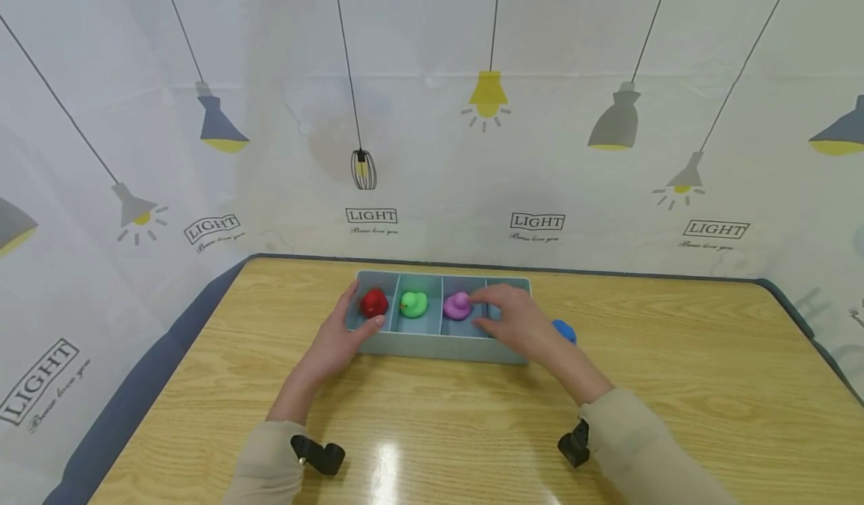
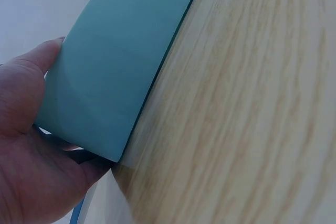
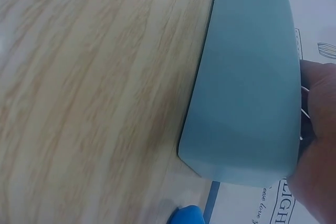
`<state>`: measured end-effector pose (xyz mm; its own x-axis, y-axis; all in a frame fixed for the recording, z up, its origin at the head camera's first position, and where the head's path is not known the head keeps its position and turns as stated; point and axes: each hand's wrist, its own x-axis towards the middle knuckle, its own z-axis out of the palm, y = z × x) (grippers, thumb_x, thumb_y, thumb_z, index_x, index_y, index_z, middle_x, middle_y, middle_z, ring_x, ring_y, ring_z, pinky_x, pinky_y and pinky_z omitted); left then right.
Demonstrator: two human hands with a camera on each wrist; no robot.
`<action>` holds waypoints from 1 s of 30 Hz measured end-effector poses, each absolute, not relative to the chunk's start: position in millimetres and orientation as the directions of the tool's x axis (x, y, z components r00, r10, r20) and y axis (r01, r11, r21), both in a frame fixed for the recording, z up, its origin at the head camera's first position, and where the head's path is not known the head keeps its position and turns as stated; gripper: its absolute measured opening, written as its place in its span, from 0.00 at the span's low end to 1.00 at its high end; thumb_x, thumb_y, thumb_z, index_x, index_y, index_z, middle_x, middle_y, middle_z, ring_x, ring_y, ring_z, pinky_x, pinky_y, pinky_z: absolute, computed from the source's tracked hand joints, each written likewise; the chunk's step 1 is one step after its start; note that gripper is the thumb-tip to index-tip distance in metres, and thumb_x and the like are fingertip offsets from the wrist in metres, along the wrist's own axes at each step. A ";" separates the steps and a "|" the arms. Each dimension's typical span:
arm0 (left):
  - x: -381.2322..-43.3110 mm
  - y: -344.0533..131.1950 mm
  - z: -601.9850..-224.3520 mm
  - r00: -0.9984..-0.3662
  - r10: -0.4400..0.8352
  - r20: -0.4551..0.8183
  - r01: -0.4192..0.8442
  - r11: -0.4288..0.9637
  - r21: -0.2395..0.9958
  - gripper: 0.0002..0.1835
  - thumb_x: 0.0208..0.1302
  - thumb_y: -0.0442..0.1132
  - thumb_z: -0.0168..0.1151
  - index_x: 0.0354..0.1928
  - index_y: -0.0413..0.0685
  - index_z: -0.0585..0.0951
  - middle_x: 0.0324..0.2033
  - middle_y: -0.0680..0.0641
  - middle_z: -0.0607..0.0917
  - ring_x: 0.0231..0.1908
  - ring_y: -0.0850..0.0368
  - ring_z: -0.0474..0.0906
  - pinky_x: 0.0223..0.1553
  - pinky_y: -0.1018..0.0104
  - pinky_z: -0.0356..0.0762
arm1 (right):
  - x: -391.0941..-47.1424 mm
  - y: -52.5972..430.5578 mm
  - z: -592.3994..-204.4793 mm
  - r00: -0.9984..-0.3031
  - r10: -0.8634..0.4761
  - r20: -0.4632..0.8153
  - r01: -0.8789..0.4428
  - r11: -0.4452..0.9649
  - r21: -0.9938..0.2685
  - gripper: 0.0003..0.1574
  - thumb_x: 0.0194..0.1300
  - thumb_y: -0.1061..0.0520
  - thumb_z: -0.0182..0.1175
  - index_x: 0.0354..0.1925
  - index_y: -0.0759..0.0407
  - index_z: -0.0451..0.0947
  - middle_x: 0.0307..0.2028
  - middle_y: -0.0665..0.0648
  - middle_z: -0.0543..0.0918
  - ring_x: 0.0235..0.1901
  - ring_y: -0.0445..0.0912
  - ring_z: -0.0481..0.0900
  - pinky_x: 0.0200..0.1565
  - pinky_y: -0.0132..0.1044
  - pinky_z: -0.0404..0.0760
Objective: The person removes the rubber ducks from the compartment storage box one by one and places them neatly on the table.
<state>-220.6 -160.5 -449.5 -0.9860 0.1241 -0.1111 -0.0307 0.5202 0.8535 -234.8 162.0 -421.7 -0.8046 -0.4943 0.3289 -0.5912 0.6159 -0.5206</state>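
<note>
A blue-grey box with compartments point(image 1: 439, 347) rests on the table. From left to right it holds a red rubber duck point(image 1: 373, 304), a green rubber duck point(image 1: 414, 305) and a purple rubber duck point(image 1: 457, 307). My left hand point(image 1: 340, 338) grips the box's left end, thumb at the front rim and fingers around the end wall, as the left wrist view also shows. Over the right part of the box, my right hand point(image 1: 516, 321) has thumb and fingers apart beside the purple duck and holds nothing. It partly covers the rightmost compartment. A blue object point(image 1: 564, 331) lies right of the box, partly hidden by the right forearm.
The wooden table point(image 1: 432, 430) has a dark blue edge point(image 1: 648, 272) at the back. Behind it hangs a pale cloth point(image 1: 432, 242) printed with lamps. Each sleeve carries a black wrist mount, the left one point(image 1: 319, 455) and the right one point(image 1: 575, 445).
</note>
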 end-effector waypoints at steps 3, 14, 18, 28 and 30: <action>-220.7 -160.6 -449.2 -0.986 0.124 -0.109 -0.029 0.520 0.854 0.50 0.71 0.60 0.61 0.83 0.58 0.43 0.81 0.42 0.51 0.78 0.38 0.45 0.74 0.37 0.48 | -236.6 159.2 -420.6 -0.819 -0.496 0.289 -0.568 0.626 -0.534 0.22 0.63 0.65 0.71 0.56 0.65 0.83 0.54 0.61 0.86 0.58 0.58 0.81 0.60 0.54 0.78; -219.3 -160.6 -447.8 -0.986 0.123 -0.114 -0.034 0.517 0.855 0.50 0.72 0.59 0.61 0.83 0.57 0.43 0.81 0.41 0.50 0.78 0.37 0.45 0.74 0.37 0.48 | -249.0 151.6 -420.2 -0.834 -0.494 0.247 -0.546 0.669 -0.504 0.23 0.63 0.63 0.72 0.57 0.65 0.83 0.53 0.60 0.87 0.56 0.56 0.83 0.59 0.52 0.80; -218.9 -160.5 -447.4 -0.986 0.119 -0.118 -0.041 0.512 0.858 0.50 0.72 0.59 0.62 0.83 0.57 0.44 0.80 0.41 0.51 0.78 0.38 0.45 0.74 0.37 0.48 | -252.6 149.2 -420.1 -0.841 -0.496 0.219 -0.533 0.686 -0.495 0.24 0.63 0.64 0.72 0.58 0.64 0.83 0.54 0.60 0.86 0.57 0.56 0.82 0.60 0.52 0.79; -219.1 -159.8 -446.9 -0.986 0.124 -0.114 -0.035 0.509 0.860 0.49 0.72 0.58 0.62 0.83 0.57 0.44 0.80 0.41 0.51 0.78 0.37 0.45 0.74 0.36 0.48 | -262.9 143.7 -423.4 -0.796 -0.553 0.247 -0.599 0.661 -0.452 0.22 0.60 0.68 0.71 0.54 0.65 0.84 0.51 0.61 0.87 0.54 0.56 0.83 0.58 0.51 0.80; -219.3 -159.7 -446.6 -0.986 0.124 -0.113 -0.035 0.511 0.859 0.49 0.72 0.58 0.61 0.83 0.57 0.44 0.80 0.41 0.51 0.78 0.38 0.45 0.74 0.37 0.48 | -263.6 142.7 -423.2 -0.789 -0.560 0.253 -0.610 0.663 -0.434 0.23 0.60 0.70 0.71 0.54 0.66 0.84 0.51 0.61 0.87 0.54 0.56 0.83 0.59 0.51 0.79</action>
